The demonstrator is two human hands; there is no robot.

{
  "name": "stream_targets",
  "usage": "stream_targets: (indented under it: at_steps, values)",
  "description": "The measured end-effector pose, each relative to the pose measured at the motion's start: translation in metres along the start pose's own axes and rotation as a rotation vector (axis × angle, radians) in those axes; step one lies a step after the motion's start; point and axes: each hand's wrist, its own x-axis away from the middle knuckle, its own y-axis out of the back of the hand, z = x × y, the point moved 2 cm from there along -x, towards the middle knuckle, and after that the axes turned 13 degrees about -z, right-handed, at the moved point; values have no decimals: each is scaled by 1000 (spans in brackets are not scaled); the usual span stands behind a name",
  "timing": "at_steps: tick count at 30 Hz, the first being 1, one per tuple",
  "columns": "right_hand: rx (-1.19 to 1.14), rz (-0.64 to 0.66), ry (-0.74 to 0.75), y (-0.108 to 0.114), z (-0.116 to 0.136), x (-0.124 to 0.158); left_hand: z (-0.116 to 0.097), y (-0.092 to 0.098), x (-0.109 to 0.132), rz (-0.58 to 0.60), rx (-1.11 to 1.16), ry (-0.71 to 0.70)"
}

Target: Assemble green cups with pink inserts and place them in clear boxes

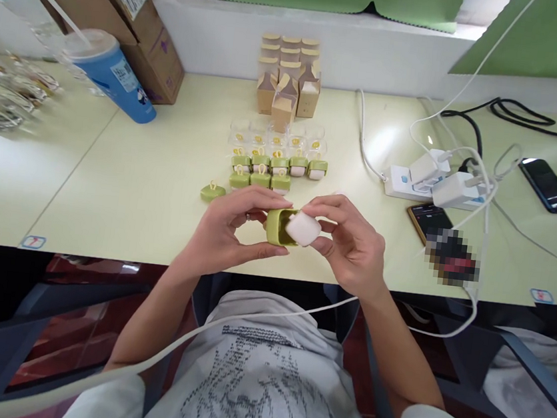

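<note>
Between the fingers of my left hand (228, 230) is a hollow green case (273, 226), its open side turned to the right. My right hand (352, 244) pinches a small white rounded block (303, 229), which sits at the mouth of the case, partly overlapping it. Whether the block touches the inside cannot be told. A loose green cap (212, 192) with a small loop lies left of my left hand. Just beyond my hands stand rows of green cases (260, 179), some with white blocks showing, and clear containers (277, 138) with yellow marks.
Small cardboard boxes (285, 96) stand in rows by the wall. At left are a blue cup (126, 87) and a brown carton (162, 55). A power strip (402, 183) with chargers, cables and two phones, one black (550, 186), occupy the right. A white cable crosses my lap.
</note>
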Motion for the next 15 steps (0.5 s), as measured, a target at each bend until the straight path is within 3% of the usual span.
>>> stream_targets:
  at_steps: [15]
  values:
    - [103, -28, 14, -2, 0, -1, 4, -4, 2, -7, -11, 29]
